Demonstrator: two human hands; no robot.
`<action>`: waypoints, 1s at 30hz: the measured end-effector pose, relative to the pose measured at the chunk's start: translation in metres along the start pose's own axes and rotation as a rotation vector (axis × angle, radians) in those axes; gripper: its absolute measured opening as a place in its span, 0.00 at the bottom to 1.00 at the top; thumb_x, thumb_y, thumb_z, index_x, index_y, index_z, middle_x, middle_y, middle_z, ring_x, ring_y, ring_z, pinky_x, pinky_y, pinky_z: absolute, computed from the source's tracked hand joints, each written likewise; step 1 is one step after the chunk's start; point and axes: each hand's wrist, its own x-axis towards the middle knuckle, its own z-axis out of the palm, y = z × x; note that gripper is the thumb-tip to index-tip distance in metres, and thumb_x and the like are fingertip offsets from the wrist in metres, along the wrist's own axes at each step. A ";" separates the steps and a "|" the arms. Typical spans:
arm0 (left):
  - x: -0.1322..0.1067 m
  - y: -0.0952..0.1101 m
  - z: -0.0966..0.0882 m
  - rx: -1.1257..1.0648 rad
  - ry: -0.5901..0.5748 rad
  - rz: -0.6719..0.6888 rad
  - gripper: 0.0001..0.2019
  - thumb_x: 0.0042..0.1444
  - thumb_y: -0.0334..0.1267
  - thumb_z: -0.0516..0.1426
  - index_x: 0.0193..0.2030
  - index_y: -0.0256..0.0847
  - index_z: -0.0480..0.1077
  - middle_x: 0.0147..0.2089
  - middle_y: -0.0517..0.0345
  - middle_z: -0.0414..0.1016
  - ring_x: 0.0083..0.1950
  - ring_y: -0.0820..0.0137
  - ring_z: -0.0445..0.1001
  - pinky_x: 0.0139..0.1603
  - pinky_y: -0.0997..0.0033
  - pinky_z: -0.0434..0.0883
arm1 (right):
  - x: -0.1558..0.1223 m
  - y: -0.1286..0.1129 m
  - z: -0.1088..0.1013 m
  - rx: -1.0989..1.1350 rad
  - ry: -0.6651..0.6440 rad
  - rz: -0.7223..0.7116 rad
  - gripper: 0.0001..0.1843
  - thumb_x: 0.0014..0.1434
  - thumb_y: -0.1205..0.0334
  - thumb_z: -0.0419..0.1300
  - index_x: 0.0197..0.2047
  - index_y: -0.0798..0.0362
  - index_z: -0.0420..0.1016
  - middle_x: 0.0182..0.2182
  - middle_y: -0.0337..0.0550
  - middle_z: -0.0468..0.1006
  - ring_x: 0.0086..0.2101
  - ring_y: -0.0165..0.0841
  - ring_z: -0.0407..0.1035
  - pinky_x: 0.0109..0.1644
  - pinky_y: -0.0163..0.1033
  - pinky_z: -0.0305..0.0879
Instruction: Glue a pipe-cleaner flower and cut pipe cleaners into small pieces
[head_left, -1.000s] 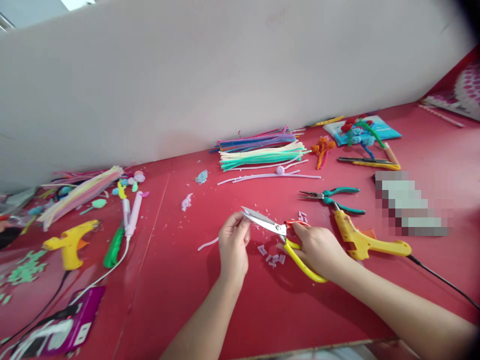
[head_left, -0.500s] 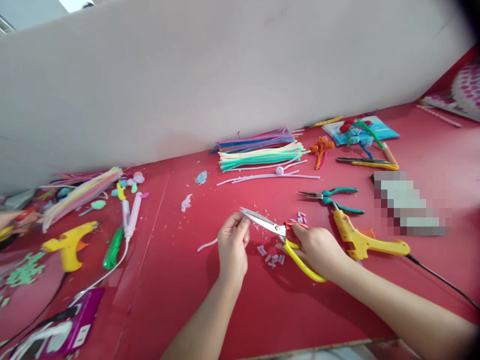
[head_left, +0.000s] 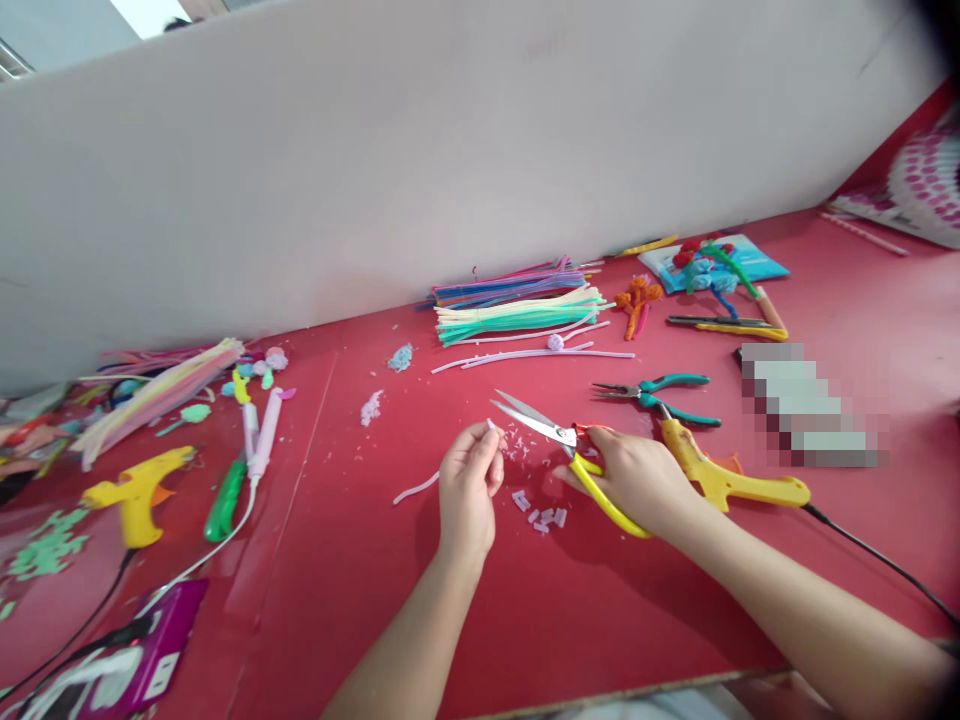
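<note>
My left hand pinches a pale pink pipe cleaner; its tip pokes out above the thumb, and its tail sticks out to the left of the palm. My right hand is wrapped around the yellow and red handles of the scissors. The blades stand partly apart and point toward the left fingertips, just off the pipe cleaner's tip. Below the blades lie several short cut pink pieces on the red table, with fine fluff scattered between the hands.
Bundles of pipe cleaners lie by the grey partition. To the right are teal-handled pliers, a yellow glue gun and a blurred-out object. Leftward lie another glue gun and a purple box. Another person's hand shows far left.
The scissors have drawn back from my left fingertips and their blades have opened wider. The pipe cleaner's tip now shows above my left thumb.
</note>
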 end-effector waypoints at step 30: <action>0.009 -0.006 -0.010 1.023 -0.259 0.396 0.06 0.51 0.34 0.50 0.27 0.40 0.66 0.33 0.57 0.64 0.30 0.73 0.62 0.32 0.72 0.59 | 0.014 0.022 -0.009 -0.162 0.030 0.084 0.10 0.50 0.56 0.50 0.31 0.53 0.65 0.21 0.42 0.72 0.22 0.33 0.66 0.23 0.34 0.42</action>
